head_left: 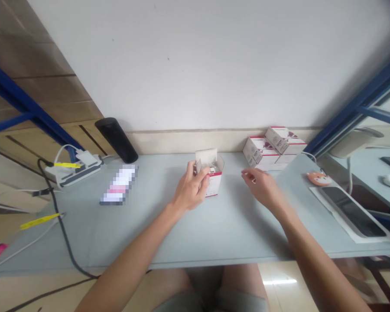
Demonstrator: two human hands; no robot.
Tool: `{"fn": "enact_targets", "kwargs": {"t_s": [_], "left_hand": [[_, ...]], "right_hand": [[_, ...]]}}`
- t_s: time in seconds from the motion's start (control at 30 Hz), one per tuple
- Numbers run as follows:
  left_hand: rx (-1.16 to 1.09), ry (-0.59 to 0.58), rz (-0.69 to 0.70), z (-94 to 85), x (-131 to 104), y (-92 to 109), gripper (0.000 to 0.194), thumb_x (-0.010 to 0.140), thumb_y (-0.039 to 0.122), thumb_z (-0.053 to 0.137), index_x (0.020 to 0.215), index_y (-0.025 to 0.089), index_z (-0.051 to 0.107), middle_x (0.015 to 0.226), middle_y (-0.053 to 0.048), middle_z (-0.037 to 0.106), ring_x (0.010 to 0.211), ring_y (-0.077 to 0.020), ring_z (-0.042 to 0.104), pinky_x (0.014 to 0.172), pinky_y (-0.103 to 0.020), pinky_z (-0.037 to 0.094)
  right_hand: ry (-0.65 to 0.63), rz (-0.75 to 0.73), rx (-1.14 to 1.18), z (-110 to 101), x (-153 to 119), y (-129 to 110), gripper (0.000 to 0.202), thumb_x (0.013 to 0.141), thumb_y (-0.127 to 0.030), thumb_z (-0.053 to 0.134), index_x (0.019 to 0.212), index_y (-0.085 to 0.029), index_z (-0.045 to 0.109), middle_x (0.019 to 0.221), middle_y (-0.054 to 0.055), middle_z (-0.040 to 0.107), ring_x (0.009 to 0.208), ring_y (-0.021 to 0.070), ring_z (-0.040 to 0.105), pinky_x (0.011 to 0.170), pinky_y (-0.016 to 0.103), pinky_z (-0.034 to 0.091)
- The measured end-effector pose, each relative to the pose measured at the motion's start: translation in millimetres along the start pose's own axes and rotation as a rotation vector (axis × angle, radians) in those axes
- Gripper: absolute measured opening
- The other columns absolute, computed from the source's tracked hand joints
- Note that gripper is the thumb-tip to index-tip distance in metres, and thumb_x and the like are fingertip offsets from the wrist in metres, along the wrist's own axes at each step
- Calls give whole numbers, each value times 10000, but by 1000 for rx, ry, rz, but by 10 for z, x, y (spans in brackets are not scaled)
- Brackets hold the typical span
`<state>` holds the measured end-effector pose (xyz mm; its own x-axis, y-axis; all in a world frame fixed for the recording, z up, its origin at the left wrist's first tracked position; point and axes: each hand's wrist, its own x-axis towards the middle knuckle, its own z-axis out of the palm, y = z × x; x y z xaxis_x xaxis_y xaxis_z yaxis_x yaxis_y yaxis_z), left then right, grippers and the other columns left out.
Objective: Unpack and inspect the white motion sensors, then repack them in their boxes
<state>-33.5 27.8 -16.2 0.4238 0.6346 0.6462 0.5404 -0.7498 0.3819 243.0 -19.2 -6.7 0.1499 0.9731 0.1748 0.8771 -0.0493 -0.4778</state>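
A small white and red carton point(214, 185) stands on the grey-blue table point(221, 229) with its top flaps up. Clear or whitish contents show in its mouth, too small to name. My left hand point(189, 190) is closed around the carton's left side, thumb and fingers at the upper edge. To the right of the carton and apart from it, my right hand point(262, 185) is over the table with its fingertips pinched together. Whether anything is between them I cannot make out. Behind that hand, several similar cartons point(269, 149) are stacked against the wall.
At the left are a black cylinder point(117, 139), a lit phone point(119, 185) and a white power strip point(79, 171) with cables. On the right lie an orange animal-faced item point(318, 178) and a dark-screened device point(354, 211) on white paper. Blue metal frames flank the table.
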Motion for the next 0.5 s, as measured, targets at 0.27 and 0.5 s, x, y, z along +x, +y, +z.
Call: {"fn": "enact_targets", "kwargs": {"t_s": [0.27, 0.5], "left_hand": [[3, -19, 46, 25, -34, 10, 276, 1051, 268, 473, 1291, 255, 608, 1201, -95, 468, 796, -154, 592, 703, -316, 566], [17, 34, 93, 16, -33, 26, 264, 1020, 240, 493, 1261, 246, 600, 1192, -94, 473, 845, -171, 608, 725, -315, 568]], "right_hand": [[330, -388, 292, -354, -183, -994, 131, 984, -375, 659, 964, -262, 722, 1058, 75, 698, 974, 252, 666, 890, 424, 557], [277, -354, 236, 23, -8, -1025, 50, 913, -253, 655, 872, -232, 637, 1225, 133, 609, 1249, 354, 495, 1062, 575, 481]]}}
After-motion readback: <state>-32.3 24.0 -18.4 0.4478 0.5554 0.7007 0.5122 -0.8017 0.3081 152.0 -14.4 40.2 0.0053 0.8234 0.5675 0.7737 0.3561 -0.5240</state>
